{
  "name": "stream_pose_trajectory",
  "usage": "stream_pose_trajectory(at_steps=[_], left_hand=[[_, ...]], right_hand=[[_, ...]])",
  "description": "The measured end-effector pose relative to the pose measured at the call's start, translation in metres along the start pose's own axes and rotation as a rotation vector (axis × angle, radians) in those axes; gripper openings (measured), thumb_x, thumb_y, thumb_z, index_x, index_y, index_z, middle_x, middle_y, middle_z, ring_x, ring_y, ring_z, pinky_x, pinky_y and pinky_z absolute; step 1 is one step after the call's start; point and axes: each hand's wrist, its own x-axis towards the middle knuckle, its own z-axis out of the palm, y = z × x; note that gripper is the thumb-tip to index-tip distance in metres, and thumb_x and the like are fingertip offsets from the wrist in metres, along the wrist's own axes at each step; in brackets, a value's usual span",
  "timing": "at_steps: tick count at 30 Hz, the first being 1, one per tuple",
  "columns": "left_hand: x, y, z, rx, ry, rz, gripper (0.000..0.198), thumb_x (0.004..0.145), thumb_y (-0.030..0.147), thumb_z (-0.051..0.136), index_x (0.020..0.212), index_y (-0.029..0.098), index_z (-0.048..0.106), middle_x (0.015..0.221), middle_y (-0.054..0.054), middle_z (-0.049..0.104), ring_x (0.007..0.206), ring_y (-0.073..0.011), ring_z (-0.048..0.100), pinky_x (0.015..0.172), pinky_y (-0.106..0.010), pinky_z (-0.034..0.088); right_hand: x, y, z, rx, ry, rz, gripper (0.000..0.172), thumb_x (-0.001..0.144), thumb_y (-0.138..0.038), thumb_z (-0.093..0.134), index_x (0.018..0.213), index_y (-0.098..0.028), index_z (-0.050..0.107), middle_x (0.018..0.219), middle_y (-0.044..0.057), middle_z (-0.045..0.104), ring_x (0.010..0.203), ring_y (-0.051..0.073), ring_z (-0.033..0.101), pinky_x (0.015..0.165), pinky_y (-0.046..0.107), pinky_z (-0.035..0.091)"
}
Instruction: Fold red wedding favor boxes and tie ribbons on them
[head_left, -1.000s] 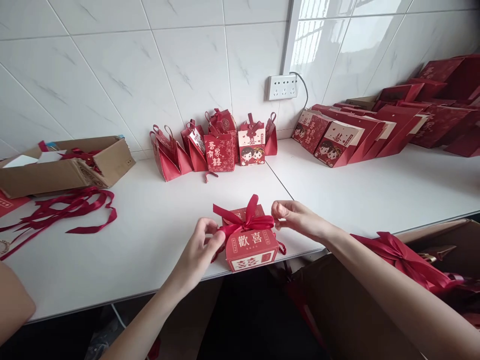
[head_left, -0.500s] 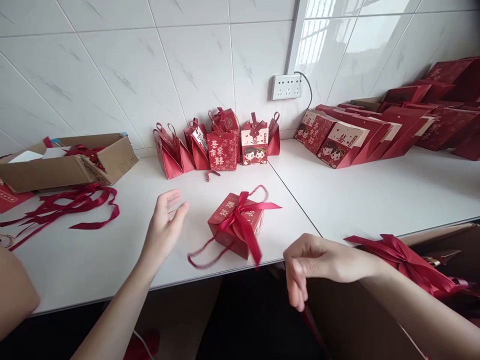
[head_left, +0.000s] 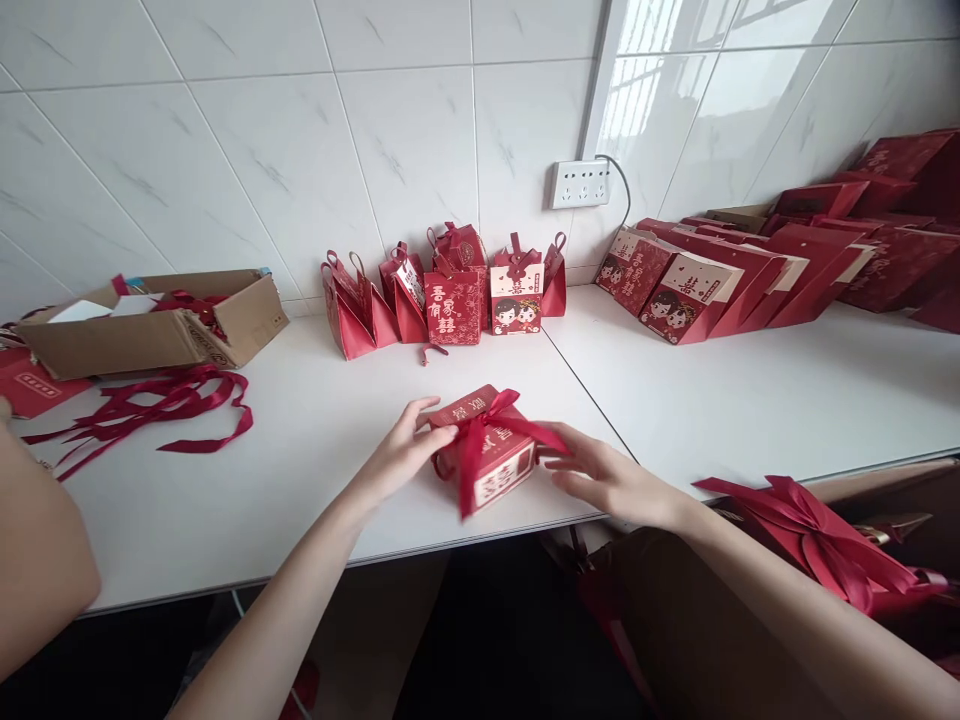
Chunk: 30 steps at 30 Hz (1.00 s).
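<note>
A small red gift box (head_left: pixel 491 462) tied with a red ribbon bow sits near the front edge of the white table (head_left: pixel 315 460). My left hand (head_left: pixel 401 455) is on the box's left side, its fingers curved against it. My right hand (head_left: pixel 600 475) touches the box's right side, fingers stretched out toward it. Both hands hold the box between them.
Several finished red boxes (head_left: pixel 450 290) stand at the back by the tiled wall. Flat red cartons (head_left: pixel 720 275) lie stacked at the right. A cardboard box (head_left: pixel 150 325) and loose red ribbons (head_left: pixel 157 400) are at the left. An open carton with ribbons (head_left: pixel 817 540) sits below at the right. Someone's arm (head_left: pixel 37 540) shows at far left.
Earlier both hands were pulling the bow. Then they let go and the box spun free on the table. Now both hands are back on its sides and it has turned.
</note>
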Motion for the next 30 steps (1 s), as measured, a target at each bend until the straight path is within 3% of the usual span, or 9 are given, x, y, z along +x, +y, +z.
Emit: stream_pose_trajectory(at_steps=[4, 7, 10, 13, 15, 20, 24, 30], left_hand=[[0.009, -0.003, -0.01, -0.1, 0.194, 0.05, 0.049, 0.068, 0.048, 0.067, 0.107, 0.02, 0.059, 0.118, -0.008, 0.063, 0.106, -0.0245, 0.061, 0.085, -0.031, 0.048], [0.004, -0.002, -0.014, -0.069, 0.214, 0.091, 0.034, 0.073, 0.048, 0.062, 0.09, 0.019, 0.064, 0.098, -0.005, 0.069, 0.094, -0.022, 0.063, 0.078, -0.028, 0.048], [-0.003, 0.0, -0.017, -0.01, 0.179, 0.136, 0.027, 0.076, 0.045, 0.059, 0.083, 0.019, 0.064, 0.089, -0.002, 0.068, 0.087, -0.0187, 0.062, 0.074, -0.025, 0.046], [-0.008, 0.002, -0.018, -0.007, 0.131, 0.103, 0.024, 0.076, 0.043, 0.06, 0.079, 0.019, 0.061, 0.081, 0.0, 0.066, 0.077, -0.0162, 0.06, 0.069, -0.024, 0.044], [-0.009, 0.003, -0.019, -0.055, 0.099, 0.079, 0.023, 0.076, 0.042, 0.061, 0.075, 0.018, 0.059, 0.078, 0.001, 0.065, 0.074, -0.0153, 0.06, 0.067, -0.023, 0.043], [-0.014, 0.001, -0.023, -0.138, 0.028, 0.095, 0.022, 0.078, 0.039, 0.059, 0.082, 0.018, 0.06, 0.088, -0.003, 0.069, 0.084, -0.0182, 0.063, 0.074, -0.026, 0.046], [-0.016, -0.004, -0.027, -0.111, -0.022, 0.163, 0.021, 0.077, 0.031, 0.06, 0.094, 0.018, 0.059, 0.1, -0.006, 0.068, 0.095, -0.0205, 0.063, 0.082, -0.03, 0.048], [-0.007, -0.016, -0.027, -0.004, 0.064, 0.283, 0.028, 0.077, 0.034, 0.062, 0.1, 0.019, 0.057, 0.092, -0.005, 0.065, 0.088, -0.0184, 0.064, 0.077, -0.03, 0.053]], right_hand=[[-0.012, -0.01, 0.005, -0.111, -0.108, 0.079, 0.034, 0.087, -0.027, 0.053, 0.121, -0.022, 0.052, 0.118, 0.01, 0.063, 0.109, 0.025, 0.06, 0.095, 0.046, 0.049], [-0.007, -0.006, 0.007, -0.227, 0.089, 0.056, 0.028, 0.085, -0.039, 0.057, 0.106, -0.021, 0.054, 0.111, 0.01, 0.061, 0.099, 0.023, 0.062, 0.086, 0.044, 0.053], [0.005, -0.001, 0.014, -0.277, 0.223, -0.029, 0.058, 0.075, -0.047, 0.069, 0.12, -0.024, 0.042, 0.125, 0.013, 0.049, 0.115, 0.028, 0.052, 0.089, 0.045, 0.051], [0.02, 0.001, 0.026, -0.302, 0.174, -0.122, 0.095, 0.066, -0.046, 0.077, 0.138, -0.024, 0.019, 0.14, 0.018, 0.032, 0.133, 0.032, 0.035, 0.101, 0.049, 0.043], [0.028, 0.001, 0.034, -0.301, 0.162, -0.17, 0.106, 0.066, -0.044, 0.077, 0.142, -0.022, 0.007, 0.143, 0.02, 0.028, 0.136, 0.033, 0.03, 0.106, 0.05, 0.038], [0.037, 0.001, 0.04, -0.229, 0.122, -0.204, 0.108, 0.068, -0.037, 0.077, 0.143, -0.02, 0.001, 0.14, 0.021, 0.033, 0.131, 0.032, 0.04, 0.107, 0.049, 0.034], [0.035, 0.001, 0.038, -0.247, 0.076, -0.21, 0.103, 0.07, -0.036, 0.075, 0.142, -0.021, 0.003, 0.142, 0.021, 0.032, 0.132, 0.032, 0.039, 0.107, 0.048, 0.035], [0.036, 0.003, 0.039, -0.252, 0.057, -0.191, 0.098, 0.068, -0.038, 0.077, 0.14, -0.024, 0.011, 0.143, 0.018, 0.031, 0.13, 0.032, 0.041, 0.105, 0.047, 0.038]])
